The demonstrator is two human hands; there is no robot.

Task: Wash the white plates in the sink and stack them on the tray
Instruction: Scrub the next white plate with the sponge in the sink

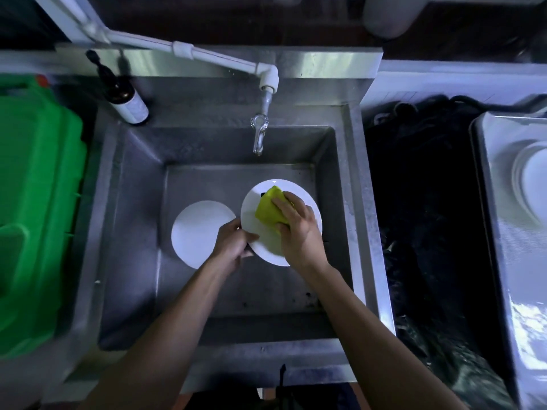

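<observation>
In the sink (349, 179), the left hand (233, 244) pinches the plate (268, 247) at its eight o'clock rim while the right hand (299, 229) clutches the sponge (268, 210) against it; soap could loosen that thin pinch, dropping it onto the second plate (196, 229).

Green bin (35, 202) at left edge. Dark bottle (124, 96) lying at upper left. White pipe (183, 50) crossing the top. Black cloth (420, 232) at right.

the sink (139, 232) is dull brushed metal; 2 glossy white plates (201, 232) (266, 247); a matt yellow-green sponge (270, 210); smooth green plastic bin (38, 202); white plastic pipe (213, 56).
</observation>
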